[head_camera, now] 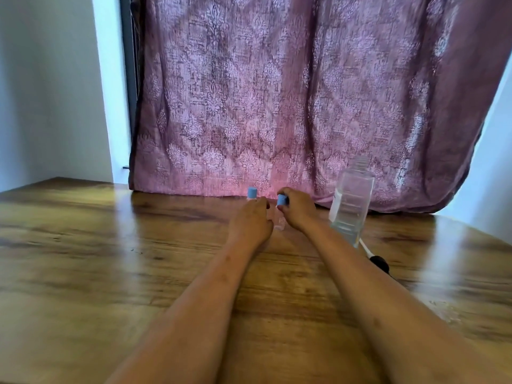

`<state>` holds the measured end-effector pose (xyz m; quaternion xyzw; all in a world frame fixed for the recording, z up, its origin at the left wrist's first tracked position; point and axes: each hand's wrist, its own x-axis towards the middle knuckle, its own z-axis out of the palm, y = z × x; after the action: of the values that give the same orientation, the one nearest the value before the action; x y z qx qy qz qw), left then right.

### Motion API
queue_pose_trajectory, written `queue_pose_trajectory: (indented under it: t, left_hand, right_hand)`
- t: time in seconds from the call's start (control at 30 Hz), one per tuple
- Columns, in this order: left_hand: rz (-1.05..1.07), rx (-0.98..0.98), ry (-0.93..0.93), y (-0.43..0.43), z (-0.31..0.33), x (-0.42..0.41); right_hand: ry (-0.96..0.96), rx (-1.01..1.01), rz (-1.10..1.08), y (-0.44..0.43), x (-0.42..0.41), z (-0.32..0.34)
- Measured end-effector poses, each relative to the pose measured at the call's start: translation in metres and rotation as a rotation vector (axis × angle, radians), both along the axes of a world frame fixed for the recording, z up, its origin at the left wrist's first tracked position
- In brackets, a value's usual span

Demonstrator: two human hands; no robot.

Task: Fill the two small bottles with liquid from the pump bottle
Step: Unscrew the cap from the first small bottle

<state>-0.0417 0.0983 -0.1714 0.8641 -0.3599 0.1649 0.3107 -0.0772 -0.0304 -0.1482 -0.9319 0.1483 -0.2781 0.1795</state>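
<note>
A small bottle of clear plastic stands near the far edge of a wooden table, between a person's two outstretched hands. The left hand curls its fingers round the bottle's left side and holds it upright. The right hand pinches the blue cap just above the bottle's neck; whether the cap is seated on the neck or lifted free cannot be made out through the blur. A second small bottle, its own blue cap on, stands just behind the left hand, mostly hidden by the knuckles. To the right of the right hand stands the pump bottle, clear, with its threaded neck open and liquid in its lower part. Its pump head, black with a white dip tube, lies on the table just in front of it, beside the right forearm. A patterned pink curtain hangs behind the table, with a pale wall at left.
</note>
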Motion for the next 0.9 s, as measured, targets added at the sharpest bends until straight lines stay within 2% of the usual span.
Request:
queue_pose_trajectory:
  t: [0.17,0.3,0.43,0.57,0.67,0.9]
  left_hand:
    - [-0.077,-0.076,0.099,-0.007,-0.001,-0.013]
    - [-0.187,-0.172,0.103,-0.013,0.003,-0.031]
    - [-0.355,-0.235,0.236,-0.014,0.008,-0.047]
    - [-0.399,-0.215,0.319,-0.016,-0.001,-0.044]
    - [-0.476,-0.216,0.426,-0.014,-0.001,-0.044]
    - [-0.547,-0.178,0.627,-0.008,0.005,-0.043]
  right_hand:
    - [-0.079,0.064,0.101,0.012,-0.032,0.006]
    - [-0.123,0.108,0.151,0.016,-0.064,0.012]
    - [-0.184,0.182,0.176,0.01,-0.091,0.01]
    - [-0.114,0.26,0.217,0.0,-0.094,0.005]
    - [-0.04,0.225,0.252,-0.003,-0.095,0.007]
    - [0.082,0.33,0.419,-0.01,-0.101,0.01]
